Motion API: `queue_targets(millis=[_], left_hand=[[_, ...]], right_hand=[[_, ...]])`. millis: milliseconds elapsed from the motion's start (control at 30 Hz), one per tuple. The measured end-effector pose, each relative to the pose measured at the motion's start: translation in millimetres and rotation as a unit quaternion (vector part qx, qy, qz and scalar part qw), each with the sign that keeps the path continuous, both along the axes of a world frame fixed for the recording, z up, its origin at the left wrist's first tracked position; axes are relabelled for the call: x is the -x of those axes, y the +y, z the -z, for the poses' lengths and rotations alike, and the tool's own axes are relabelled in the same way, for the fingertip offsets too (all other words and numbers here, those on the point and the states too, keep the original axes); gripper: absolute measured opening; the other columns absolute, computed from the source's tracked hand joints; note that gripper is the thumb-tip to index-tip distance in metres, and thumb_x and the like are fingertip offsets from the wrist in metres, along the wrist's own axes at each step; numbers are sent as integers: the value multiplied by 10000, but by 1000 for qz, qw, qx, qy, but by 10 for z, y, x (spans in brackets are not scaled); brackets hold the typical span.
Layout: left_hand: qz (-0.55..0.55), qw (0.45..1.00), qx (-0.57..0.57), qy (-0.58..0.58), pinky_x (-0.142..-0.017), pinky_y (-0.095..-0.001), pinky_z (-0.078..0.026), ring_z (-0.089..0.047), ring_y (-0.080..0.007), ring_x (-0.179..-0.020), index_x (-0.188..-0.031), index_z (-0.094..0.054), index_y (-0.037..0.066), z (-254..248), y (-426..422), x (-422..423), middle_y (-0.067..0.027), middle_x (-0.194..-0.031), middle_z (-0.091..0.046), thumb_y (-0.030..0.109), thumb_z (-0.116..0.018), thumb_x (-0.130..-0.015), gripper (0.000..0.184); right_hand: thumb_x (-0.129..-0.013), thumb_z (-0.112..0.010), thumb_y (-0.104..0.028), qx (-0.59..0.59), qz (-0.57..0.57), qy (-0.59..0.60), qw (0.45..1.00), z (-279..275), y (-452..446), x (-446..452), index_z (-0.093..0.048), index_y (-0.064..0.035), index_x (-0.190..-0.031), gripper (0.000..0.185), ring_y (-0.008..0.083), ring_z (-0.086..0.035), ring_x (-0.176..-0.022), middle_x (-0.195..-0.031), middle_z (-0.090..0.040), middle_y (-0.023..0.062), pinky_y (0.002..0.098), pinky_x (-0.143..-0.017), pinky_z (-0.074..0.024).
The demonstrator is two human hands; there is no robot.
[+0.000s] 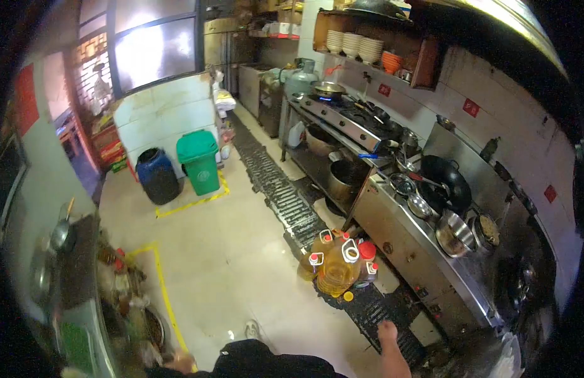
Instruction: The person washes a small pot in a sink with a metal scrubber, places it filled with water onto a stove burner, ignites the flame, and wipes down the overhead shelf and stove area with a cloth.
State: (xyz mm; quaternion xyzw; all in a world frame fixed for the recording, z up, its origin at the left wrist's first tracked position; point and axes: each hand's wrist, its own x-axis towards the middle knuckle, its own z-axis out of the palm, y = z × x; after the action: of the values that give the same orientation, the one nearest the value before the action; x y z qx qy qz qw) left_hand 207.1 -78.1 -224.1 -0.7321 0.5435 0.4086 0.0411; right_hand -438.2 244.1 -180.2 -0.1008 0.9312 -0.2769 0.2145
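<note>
My right hand hangs over the black floor grating, its fingers curled in with nothing visible in them. Low at the left, my left hand is smeared by motion, so its fingers cannot be made out. Nearest to my right hand is a cluster of oil jugs on the floor. The largest, a clear jug of yellow oil with a white handle, stands in the middle. A smaller red-capped jug is beside it, and a yellow cap lies in front. Neither hand touches them.
Along the right runs a steel counter with a black wok and a steel pot. A gas stove has a lit burner. Ahead stand a green bin and a blue barrel. Another counter lines the left.
</note>
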Motion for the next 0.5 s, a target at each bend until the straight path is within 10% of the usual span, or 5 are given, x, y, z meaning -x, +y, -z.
queue_targets(millis=[167, 500], left_hand=[[-19, 997, -68, 8, -956, -360, -382, -488, -290, -1168, -1183, -527, 72, 222, -615, -148, -192, -1185, -565, 319, -378, -912, 395], [5, 994, -100, 51, -1027, -384, -317, -491, -299, -1163, -1088, -654, 17, 642, -2469, 383, -181, -1239, -552, 521, -252, -951, 659]], right_hand=[[-772, -610, -392, -40, -364, 128, 922, -378, -2202, -679, -629, -128, -1073, 401, 268, -633, -926, -999, -664, 95, 387, -808, -495], [-765, -530, -390, -255, -316, -15, 914, -470, -3397, -39, -660, -132, -984, 362, 308, -641, -855, -902, -674, 114, 426, -752, -505]])
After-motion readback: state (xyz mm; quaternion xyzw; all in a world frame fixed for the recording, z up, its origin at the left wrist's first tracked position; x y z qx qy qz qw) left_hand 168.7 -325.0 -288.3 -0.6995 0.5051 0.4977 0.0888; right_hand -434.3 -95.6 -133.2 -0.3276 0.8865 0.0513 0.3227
